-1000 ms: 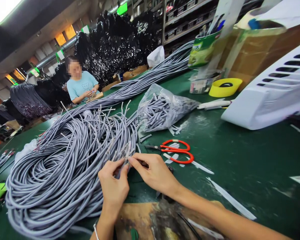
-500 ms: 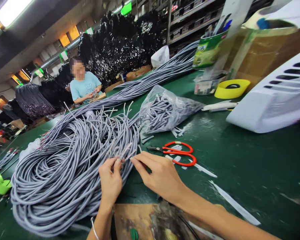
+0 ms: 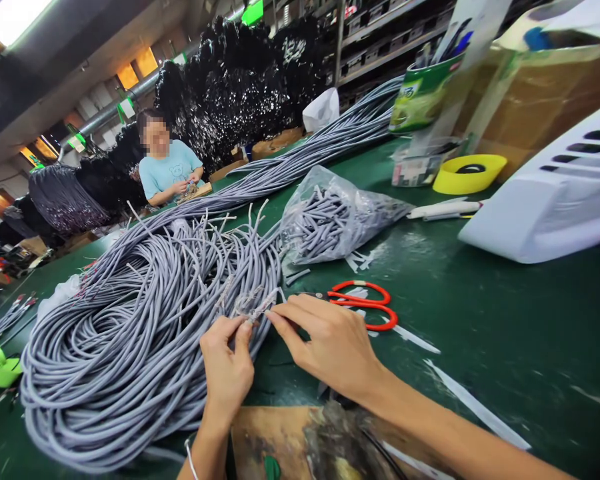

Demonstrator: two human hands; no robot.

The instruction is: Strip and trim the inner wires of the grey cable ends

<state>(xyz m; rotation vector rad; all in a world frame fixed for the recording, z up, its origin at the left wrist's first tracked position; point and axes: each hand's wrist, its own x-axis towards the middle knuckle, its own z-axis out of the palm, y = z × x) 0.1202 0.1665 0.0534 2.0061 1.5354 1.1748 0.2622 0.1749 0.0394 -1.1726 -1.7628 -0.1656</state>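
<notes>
My left hand (image 3: 227,367) pinches a stripped cable end (image 3: 261,309) between thumb and forefinger. The end looks pale and frayed, and its fine wires are too small to make out singly. At its tip the thumb and forefinger of my right hand (image 3: 333,343) close together, and the other fingers are curled. Directly behind both hands lies a large coiled bundle of grey cables (image 3: 115,360), with many loose ends pointing up. Orange-red-handled scissors (image 3: 393,313) rest just beyond my right hand, their blades partly hidden by it.
A clear plastic bag (image 3: 325,220) of cut grey pieces stands behind the scissors. White strips (image 3: 475,403) lie on the green table (image 3: 520,320). A stained board (image 3: 270,433) is below my hands. To the right are a yellow tape ring (image 3: 470,175) and a white slotted housing (image 3: 540,207). A co-worker (image 3: 170,167) sits across.
My left hand has shifted slightly to the right and turned a little, with the cable end. My right hand stays close to the tip. The camera view has moved slightly.
</notes>
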